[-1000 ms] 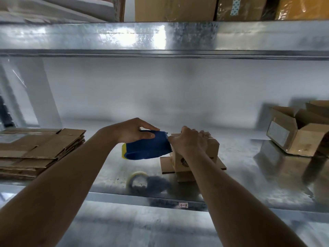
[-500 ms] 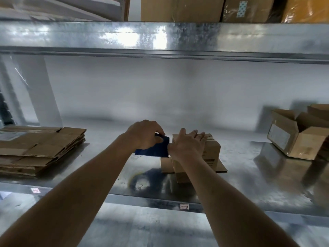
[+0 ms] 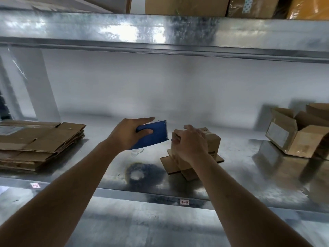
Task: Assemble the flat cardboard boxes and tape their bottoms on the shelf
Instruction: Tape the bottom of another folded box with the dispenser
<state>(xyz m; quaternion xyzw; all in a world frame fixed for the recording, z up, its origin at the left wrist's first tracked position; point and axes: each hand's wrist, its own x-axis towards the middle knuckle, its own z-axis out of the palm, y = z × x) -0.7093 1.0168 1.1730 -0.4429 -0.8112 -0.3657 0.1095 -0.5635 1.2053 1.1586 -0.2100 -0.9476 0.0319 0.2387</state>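
Two hands up over the metal shelf (image 3: 240,157). Left hand (image 3: 127,133) grips a blue tape dispenser (image 3: 152,134), fingers wrapped round its handle, cutter edge pointing right toward the box. Right hand (image 3: 191,145) lies over the small cardboard box (image 3: 211,142), fingers curled over its top and near-left face, pinning it down.

Key relation: the box sits immediately right of the dispenser, small gap between the dispenser's toothed edge and the box's left side, no contact visible. Box stands upside down, taped-looking bottom up, open flaps splayed flat on the shelf under the right wrist. Its long axis appears to run left-right, roughly in line with the dispenser's travel. Left hand is the working one and is nearer the box's left end; right hand already covers it.

My read: seam tape is either just cut or about to get another pass; can't tell whether tape bridges the gap.

Stack of flat cardboard boxes (image 3: 41,141) lies well left of the left hand. Assembled open boxes (image 3: 299,132) sit well right of the right hand.
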